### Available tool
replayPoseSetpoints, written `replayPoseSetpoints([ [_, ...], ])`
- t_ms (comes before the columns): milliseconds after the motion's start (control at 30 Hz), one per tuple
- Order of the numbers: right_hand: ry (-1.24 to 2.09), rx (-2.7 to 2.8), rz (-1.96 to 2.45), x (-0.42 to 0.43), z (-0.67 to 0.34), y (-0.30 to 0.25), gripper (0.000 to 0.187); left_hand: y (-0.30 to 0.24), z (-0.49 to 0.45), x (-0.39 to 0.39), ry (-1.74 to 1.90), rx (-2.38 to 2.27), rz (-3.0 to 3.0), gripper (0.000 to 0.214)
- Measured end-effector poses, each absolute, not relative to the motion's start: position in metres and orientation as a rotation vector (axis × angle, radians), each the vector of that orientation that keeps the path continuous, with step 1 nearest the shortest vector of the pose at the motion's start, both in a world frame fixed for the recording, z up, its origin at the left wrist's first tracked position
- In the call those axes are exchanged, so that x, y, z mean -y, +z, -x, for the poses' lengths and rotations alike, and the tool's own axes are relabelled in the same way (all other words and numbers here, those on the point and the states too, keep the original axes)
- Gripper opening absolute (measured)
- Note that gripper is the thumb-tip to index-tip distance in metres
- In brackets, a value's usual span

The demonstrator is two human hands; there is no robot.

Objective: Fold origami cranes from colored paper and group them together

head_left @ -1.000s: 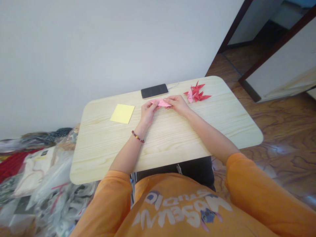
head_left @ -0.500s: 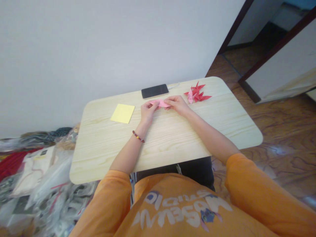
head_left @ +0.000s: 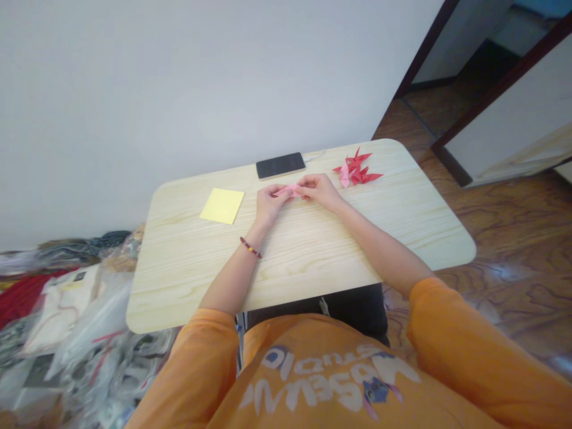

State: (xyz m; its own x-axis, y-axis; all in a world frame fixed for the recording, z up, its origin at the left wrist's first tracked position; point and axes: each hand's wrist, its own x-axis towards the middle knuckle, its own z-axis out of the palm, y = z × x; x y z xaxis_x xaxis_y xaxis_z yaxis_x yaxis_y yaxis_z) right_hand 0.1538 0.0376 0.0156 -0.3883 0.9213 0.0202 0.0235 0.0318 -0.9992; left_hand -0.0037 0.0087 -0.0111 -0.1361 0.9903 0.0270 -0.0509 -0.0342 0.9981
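A folded piece of pink paper (head_left: 288, 190) lies between my two hands near the far edge of the light wooden table (head_left: 313, 256). My left hand (head_left: 268, 204), with a bead bracelet on the wrist, pinches the paper's left end. Fingers of my right hand (head_left: 320, 188) are closed on its right end. Most of the paper is hidden by my fingers.
A black phone (head_left: 280, 165) lies just beyond my hands. A yellow paper square (head_left: 222, 205) sits to the left. A cluster of red and pink folded paper shapes (head_left: 356, 168) is at the far right. Bags and fabric (head_left: 53, 310) are piled on the floor at left.
My hands have drawn slightly closer together over the pink paper, and less of it shows between my fingers.
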Motion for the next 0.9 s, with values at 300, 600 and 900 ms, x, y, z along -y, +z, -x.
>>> replayPoseSetpoints([
  [300,1.512,1.536,1.004,-0.043,-0.163,0.02,0.015,-0.011,0.008,-0.013,1.272,-1.09,-0.983,0.015],
  [600,1.503,1.482,1.048,-0.041,-0.165,0.025,0.015,0.006,0.008,-0.007,1.192,-0.985,-0.914,0.017],
  [900,1.426,1.481,1.073,-0.038,-0.158,0.024,0.023,-0.003,0.002,-0.006,1.284,-1.097,-0.995,0.034],
])
